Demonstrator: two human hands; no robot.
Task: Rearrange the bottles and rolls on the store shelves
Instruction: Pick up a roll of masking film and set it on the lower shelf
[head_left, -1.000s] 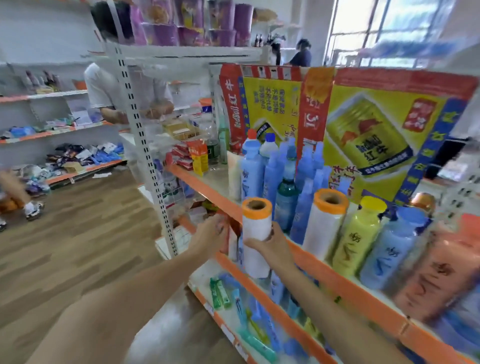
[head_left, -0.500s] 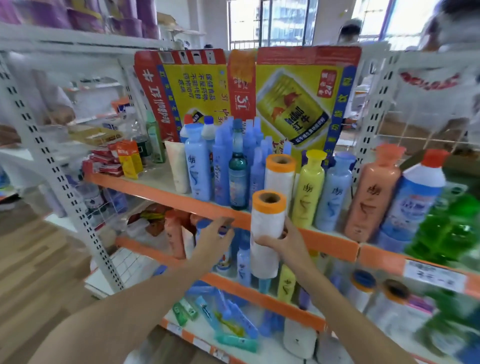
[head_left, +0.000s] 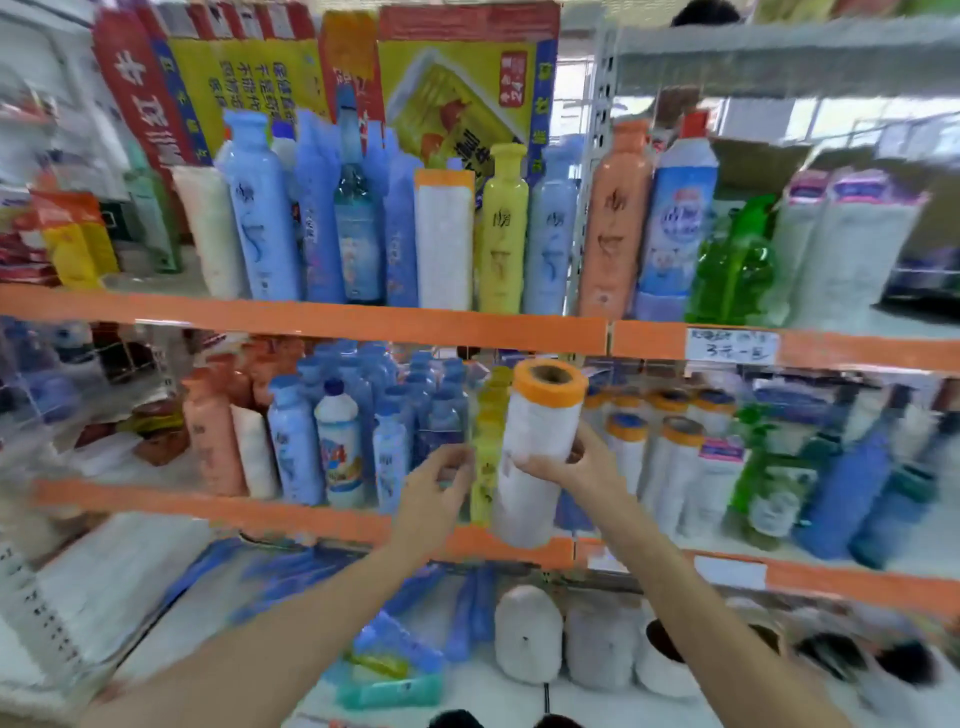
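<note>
- The right hand (head_left: 574, 470) holds a white roll with an orange end (head_left: 537, 452) upright, fingers (head_left: 527, 462) curled round its lower half, in front of the middle shelf (head_left: 322, 512).
- The left hand (head_left: 436, 488) reaches toward the same shelf; its fingers are bent near a yellow bottle (head_left: 485, 457), just left of the roll. Blur hides whether they grip anything.
- The top shelf (head_left: 311, 317) carries, among a cluster of blue bottles (head_left: 260, 208), one white tube (head_left: 213, 228), one teal-capped clear bottle (head_left: 356, 228), one standing roll with an orange band (head_left: 444, 239), one tall yellow bottle (head_left: 504, 228), one orange bottle (head_left: 615, 223), one white-and-blue bottle with a red cap (head_left: 675, 208) and one green bottle (head_left: 735, 260).
- Behind them stands a yellow and red cardboard display (head_left: 457, 78).
- The middle shelf holds two orange bottles (head_left: 213, 436) at the left, many blue bottles (head_left: 395, 405) too packed to count, and a group of orange-topped rolls (head_left: 670, 457) right of the held roll, at least five.
- The bottom shelf (head_left: 467, 675) carries three white wrapped rolls (head_left: 527, 634) standing side by side and flat blue packets (head_left: 395, 660).
- A white price tag (head_left: 730, 347) sits on the top shelf's orange edge.
</note>
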